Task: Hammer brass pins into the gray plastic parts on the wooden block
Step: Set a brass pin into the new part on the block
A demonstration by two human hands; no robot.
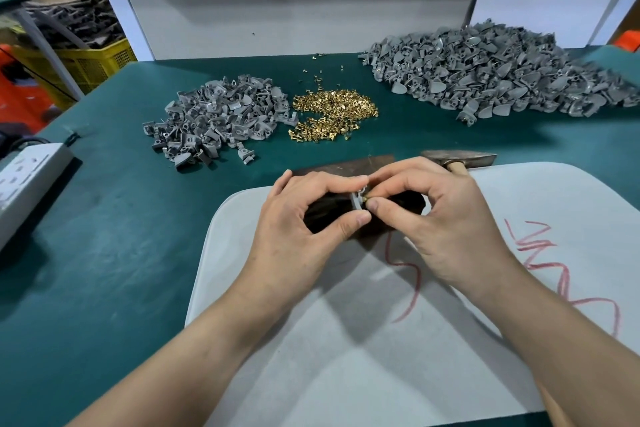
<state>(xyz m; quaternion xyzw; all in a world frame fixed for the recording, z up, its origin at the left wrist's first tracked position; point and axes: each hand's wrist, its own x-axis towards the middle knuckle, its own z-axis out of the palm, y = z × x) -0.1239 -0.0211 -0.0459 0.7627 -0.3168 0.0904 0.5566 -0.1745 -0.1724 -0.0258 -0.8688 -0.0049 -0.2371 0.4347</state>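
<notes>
Alignment matters most now. Your left hand (304,218) pinches a gray part (356,201) between thumb and forefinger, the rest of the hand curled behind it, just over the block (346,163). Your right hand (446,218) pinches a pin (366,198) the same way and holds its tip against the part. Keep the shank square to the hole and press until the pin stands unaided; a tilted pin will likely bend or skid under the first blow. Then lay the part flat on the block, head up, before you reach for the hammer (457,158), which lies just beyond your right hand. Your fingertips (362,218) cover the hole, so I cannot tell how deep the pin sits, or whether the part touches the block. Both hands hide most of the block; only its far edge and dark patches under your hands show. The hammer's handle runs under your right hand.
</notes>
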